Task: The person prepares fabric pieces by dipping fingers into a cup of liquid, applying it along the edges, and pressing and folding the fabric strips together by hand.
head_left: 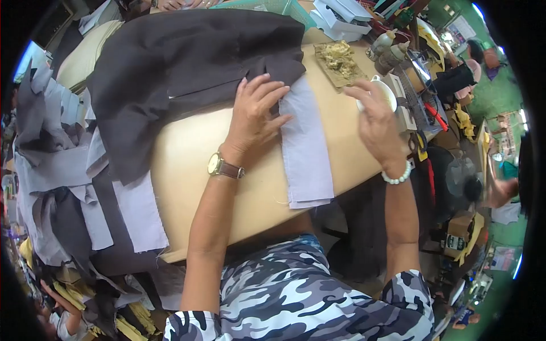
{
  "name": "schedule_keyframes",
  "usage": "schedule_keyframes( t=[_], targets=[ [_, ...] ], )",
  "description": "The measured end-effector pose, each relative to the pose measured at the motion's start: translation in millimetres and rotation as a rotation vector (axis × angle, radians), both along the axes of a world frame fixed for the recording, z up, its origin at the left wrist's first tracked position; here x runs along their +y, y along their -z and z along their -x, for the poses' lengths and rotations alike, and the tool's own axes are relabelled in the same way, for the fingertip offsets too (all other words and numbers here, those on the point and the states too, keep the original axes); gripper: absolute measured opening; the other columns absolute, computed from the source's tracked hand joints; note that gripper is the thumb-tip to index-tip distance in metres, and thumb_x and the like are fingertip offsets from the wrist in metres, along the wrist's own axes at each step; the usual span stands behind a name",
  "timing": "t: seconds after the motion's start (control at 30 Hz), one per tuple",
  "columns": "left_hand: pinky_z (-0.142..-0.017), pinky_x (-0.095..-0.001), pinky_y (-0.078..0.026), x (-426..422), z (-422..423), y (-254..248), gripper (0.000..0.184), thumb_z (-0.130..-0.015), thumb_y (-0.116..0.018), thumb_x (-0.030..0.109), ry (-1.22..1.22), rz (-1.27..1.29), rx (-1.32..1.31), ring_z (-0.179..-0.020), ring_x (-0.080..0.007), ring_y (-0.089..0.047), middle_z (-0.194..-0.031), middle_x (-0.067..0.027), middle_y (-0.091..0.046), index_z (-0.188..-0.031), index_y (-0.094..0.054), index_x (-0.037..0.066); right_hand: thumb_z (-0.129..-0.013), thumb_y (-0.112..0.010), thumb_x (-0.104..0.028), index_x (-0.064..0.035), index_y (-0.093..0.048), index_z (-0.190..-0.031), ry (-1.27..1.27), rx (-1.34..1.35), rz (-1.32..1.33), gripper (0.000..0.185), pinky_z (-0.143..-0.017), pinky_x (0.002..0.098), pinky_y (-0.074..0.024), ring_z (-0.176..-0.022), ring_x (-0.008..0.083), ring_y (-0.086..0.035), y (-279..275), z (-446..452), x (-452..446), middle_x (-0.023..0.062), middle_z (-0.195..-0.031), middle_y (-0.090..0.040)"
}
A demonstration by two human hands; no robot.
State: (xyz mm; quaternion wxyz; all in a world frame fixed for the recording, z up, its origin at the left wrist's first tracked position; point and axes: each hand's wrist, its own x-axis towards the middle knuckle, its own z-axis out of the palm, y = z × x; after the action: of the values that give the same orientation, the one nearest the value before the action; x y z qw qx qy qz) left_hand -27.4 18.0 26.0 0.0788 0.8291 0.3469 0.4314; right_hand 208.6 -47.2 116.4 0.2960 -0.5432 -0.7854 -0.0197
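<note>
A dark grey garment piece (199, 54) lies across the table, with a slit-like seam near its lower edge. My left hand (259, 111) rests on that edge, fingers spread, where the cloth meets a pale lavender fabric strip (307, 148). The strip runs from under the dark cloth toward the table's near edge. Slightly blurred, my right hand (378, 128) is raised beside a white cup (388, 94) and partly covers it. Its fingers are loosely bent and apart, with nothing visible in them. Another pale strip (139, 213) hangs at the left table edge.
On the wooden table (196, 153) lies a brown board with a yellowish crumbly mass (341, 62). Bottles (387, 48), scissors (420, 145) and a white box (341, 17) stand around the right and back. Dark and pale cloth pieces (51, 153) hang at left. Another person's hands (182, 4) show at the top.
</note>
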Motion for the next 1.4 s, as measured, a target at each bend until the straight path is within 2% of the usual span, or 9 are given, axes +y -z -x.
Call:
schedule_keyframes(
  t=[0.03,0.1,0.2,0.27,0.33,0.53,0.7,1.1,1.4],
  targets=[
    [-0.103,-0.0567,-0.029,1.0,-1.1,2.6,0.064,-0.066,-0.079,0.023,0.022,0.011,-0.001,-0.122,-0.0271,-0.046,-0.116,-0.0028,-0.061,-0.125,-0.056,0.015,-0.071,-0.041,0.013,-0.0020,-0.061,-0.110,-0.078,0.160,0.084,0.047,-0.095,0.0354,-0.0429,-0.105,0.0313,-0.057,-0.3,18.1,1.7,0.0172,-0.114,-0.057],
    [-0.104,-0.0580,-0.028,0.4,-1.9,5.7,0.073,-0.066,-0.078,0.020,0.060,0.070,0.011,-0.122,-0.0274,-0.047,-0.113,-0.0020,-0.063,-0.132,-0.048,0.015,-0.072,-0.039,0.014,-0.0006,-0.057,-0.114,-0.262,0.443,0.166,0.048,-0.083,0.0338,-0.0486,-0.094,0.0270,-0.060,18.0,41.3,13.4,0.0165,-0.104,-0.058],
    [-0.105,-0.0601,-0.024,-3.5,-0.8,5.7,0.082,-0.067,-0.078,0.023,-0.020,0.149,0.113,-0.125,-0.0288,-0.045,-0.116,-0.0031,-0.062,-0.139,-0.039,0.015,-0.075,-0.038,0.012,0.0013,-0.057,-0.113,-0.273,0.735,0.342,0.044,-0.084,0.0322,-0.0491,-0.090,0.0210,-0.060,58.1,58.7,26.6,0.0138,-0.100,-0.059],
    [-0.108,-0.0614,-0.017,-2.9,2.8,6.7,0.093,-0.065,-0.079,0.035,-0.072,0.232,0.200,-0.130,-0.0290,-0.039,-0.124,-0.0042,-0.059,-0.143,-0.033,0.014,-0.076,-0.039,0.012,0.0020,-0.056,-0.112,-0.205,0.852,0.459,0.042,-0.084,0.0320,-0.0495,-0.089,0.0200,-0.060,83.1,63.2,30.4,0.0133,-0.100,-0.059],
    [-0.110,-0.0599,-0.014,-2.1,5.4,6.9,0.100,-0.063,-0.079,0.048,-0.139,0.310,0.272,-0.134,-0.0269,-0.035,-0.133,-0.0029,-0.053,-0.144,-0.031,0.016,-0.076,-0.039,0.012,0.0021,-0.057,-0.110,-0.176,0.794,0.414,0.040,-0.085,0.0322,-0.0495,-0.089,0.0207,-0.060,98.2,62.6,30.3,0.0135,-0.101,-0.060],
    [-0.110,-0.0613,-0.010,1.7,7.0,15.5,0.105,-0.058,-0.077,0.057,-0.168,0.265,0.266,-0.133,-0.0327,-0.034,-0.133,-0.0104,-0.052,-0.140,-0.036,0.007,-0.071,-0.038,0.013,0.0013,-0.060,-0.108,-0.166,0.594,0.278,0.045,-0.088,0.0346,-0.0482,-0.093,0.0270,-0.060,92.7,67.6,28.9,0.0160,-0.105,-0.059],
    [-0.110,-0.0601,-0.010,1.7,8.4,17.8,0.104,-0.057,-0.077,0.057,-0.157,0.280,0.258,-0.134,-0.0338,-0.033,-0.138,-0.0105,-0.047,-0.139,-0.038,0.006,-0.068,-0.039,0.014,0.0012,-0.062,-0.108,-0.175,0.488,0.181,0.048,-0.090,0.0369,-0.0461,-0.098,0.0320,-0.057,96.4,67.2,29.9,0.0182,-0.106,-0.057],
    [-0.110,-0.0606,-0.012,1.9,8.5,14.5,0.112,-0.053,-0.080,0.057,-0.147,0.327,0.290,-0.135,-0.0348,-0.031,-0.138,-0.0139,-0.046,-0.139,-0.036,0.001,-0.076,-0.050,0.006,-0.0035,-0.062,-0.116,-0.194,0.289,0.189,0.043,-0.087,0.0371,-0.0457,-0.099,0.0309,-0.055,102.1,60.9,31.0,0.0153,-0.106,-0.055],
    [-0.110,-0.0605,-0.011,1.5,8.0,13.5,0.115,-0.052,-0.081,0.056,-0.144,0.351,0.304,-0.136,-0.0343,-0.029,-0.139,-0.0143,-0.046,-0.141,-0.034,0.000,-0.078,-0.053,-0.001,0.0005,-0.057,-0.121,-0.199,0.029,0.037,0.043,-0.088,0.0379,-0.0459,-0.100,0.0324,-0.054,102.1,61.1,28.1,0.0163,-0.110,-0.054]
  ],
)
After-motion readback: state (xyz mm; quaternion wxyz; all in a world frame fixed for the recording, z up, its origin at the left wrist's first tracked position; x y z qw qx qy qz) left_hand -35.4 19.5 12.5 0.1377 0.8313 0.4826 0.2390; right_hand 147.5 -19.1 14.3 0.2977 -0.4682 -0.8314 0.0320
